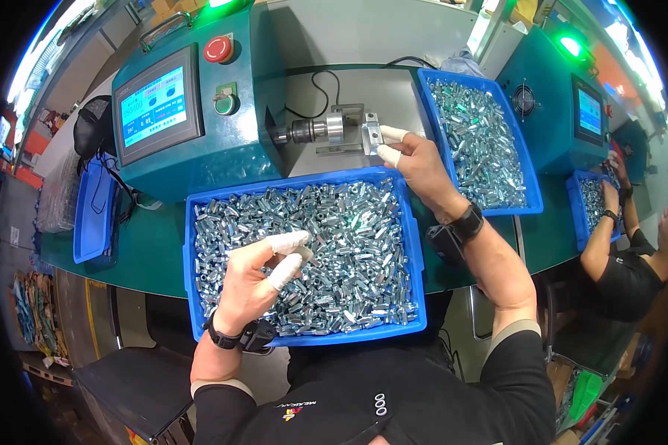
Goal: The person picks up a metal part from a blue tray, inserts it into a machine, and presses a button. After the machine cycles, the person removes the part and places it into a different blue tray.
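Observation:
My right hand (pixel 417 163) reaches to the machine's spindle, thumb and forefinger in white finger cots. Their tips meet the right side of a small metal fixture block (pixel 371 135); anything held between them is hidden. Left of the block is the round metal chuck (pixel 335 128) on its shaft. My left hand (pixel 258 278), also in white finger cots, hovers over a blue tray (pixel 417 256) with thumb and forefinger bent toward each other. What they pinch cannot be made out against the heap of small shiny hex metal sleeves (pixel 349 297) below.
The teal machine (pixel 245 159) carries a lit touchscreen (pixel 156 107), a red stop button (pixel 218 49) and a green key switch (pixel 226 102). A second blue tray (pixel 531 189) of metal pieces stands at the right. Further right, a co-worker (pixel 623 267) sits at another teal machine (pixel 549 96).

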`<state>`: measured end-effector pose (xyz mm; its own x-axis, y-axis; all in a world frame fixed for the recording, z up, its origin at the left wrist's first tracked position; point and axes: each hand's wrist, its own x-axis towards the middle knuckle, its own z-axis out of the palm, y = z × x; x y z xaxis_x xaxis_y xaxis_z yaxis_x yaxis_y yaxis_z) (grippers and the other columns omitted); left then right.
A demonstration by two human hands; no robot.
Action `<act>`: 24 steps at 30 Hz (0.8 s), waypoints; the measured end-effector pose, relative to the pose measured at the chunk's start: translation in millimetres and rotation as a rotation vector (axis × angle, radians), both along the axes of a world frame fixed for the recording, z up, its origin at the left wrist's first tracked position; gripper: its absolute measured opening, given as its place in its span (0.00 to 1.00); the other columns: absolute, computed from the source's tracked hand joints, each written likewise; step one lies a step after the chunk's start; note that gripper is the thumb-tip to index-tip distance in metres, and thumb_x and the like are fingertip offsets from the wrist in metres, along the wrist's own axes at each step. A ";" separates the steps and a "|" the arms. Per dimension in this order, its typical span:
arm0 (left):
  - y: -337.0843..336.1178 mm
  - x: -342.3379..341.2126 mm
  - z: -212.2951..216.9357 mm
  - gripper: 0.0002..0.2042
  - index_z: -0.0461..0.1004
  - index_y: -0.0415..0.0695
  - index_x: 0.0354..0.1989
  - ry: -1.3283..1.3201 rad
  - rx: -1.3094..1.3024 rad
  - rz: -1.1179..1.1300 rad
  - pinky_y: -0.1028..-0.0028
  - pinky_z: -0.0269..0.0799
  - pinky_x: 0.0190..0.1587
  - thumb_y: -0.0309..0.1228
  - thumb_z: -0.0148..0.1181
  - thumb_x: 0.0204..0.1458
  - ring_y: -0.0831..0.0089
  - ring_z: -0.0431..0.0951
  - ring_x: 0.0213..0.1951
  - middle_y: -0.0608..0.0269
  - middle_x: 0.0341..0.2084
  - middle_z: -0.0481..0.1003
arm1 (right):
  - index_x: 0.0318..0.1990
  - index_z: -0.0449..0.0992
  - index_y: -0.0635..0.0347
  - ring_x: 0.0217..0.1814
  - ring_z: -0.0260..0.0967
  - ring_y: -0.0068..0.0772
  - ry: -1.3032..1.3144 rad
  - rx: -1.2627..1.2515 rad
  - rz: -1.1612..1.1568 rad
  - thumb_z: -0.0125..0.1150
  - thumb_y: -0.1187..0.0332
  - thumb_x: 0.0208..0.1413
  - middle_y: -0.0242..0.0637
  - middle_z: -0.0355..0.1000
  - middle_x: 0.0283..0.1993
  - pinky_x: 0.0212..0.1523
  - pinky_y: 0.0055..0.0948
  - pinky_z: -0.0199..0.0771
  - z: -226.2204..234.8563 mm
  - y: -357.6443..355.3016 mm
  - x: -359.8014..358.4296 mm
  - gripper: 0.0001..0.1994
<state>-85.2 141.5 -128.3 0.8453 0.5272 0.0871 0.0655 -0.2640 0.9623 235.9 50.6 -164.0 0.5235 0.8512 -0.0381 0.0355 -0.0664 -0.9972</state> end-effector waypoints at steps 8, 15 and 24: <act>-0.9 0.5 0.5 0.14 0.78 0.38 0.57 0.017 0.009 -0.008 0.75 0.79 0.37 0.23 0.59 0.63 0.74 0.83 0.32 0.55 0.39 0.84 | 0.68 0.69 0.68 0.50 0.75 0.22 -0.039 0.024 -0.056 0.67 0.70 0.63 0.40 0.79 0.53 0.51 0.22 0.76 -4.7 1.5 -1.6 0.27; -1.5 1.2 -2.2 0.14 0.78 0.38 0.57 0.011 -0.003 -0.010 0.75 0.79 0.37 0.23 0.59 0.63 0.75 0.83 0.32 0.55 0.38 0.84 | 0.71 0.67 0.66 0.51 0.75 0.24 -0.081 -0.018 0.056 0.67 0.69 0.63 0.42 0.77 0.55 0.54 0.24 0.76 -3.9 7.6 -1.3 0.30; -2.9 2.6 -1.3 0.15 0.78 0.38 0.57 0.007 0.000 -0.023 0.76 0.79 0.38 0.24 0.59 0.64 0.75 0.83 0.32 0.55 0.38 0.84 | 0.71 0.68 0.64 0.57 0.73 0.26 -0.088 0.015 0.087 0.68 0.69 0.62 0.41 0.77 0.57 0.59 0.26 0.73 -4.4 12.0 -3.7 0.30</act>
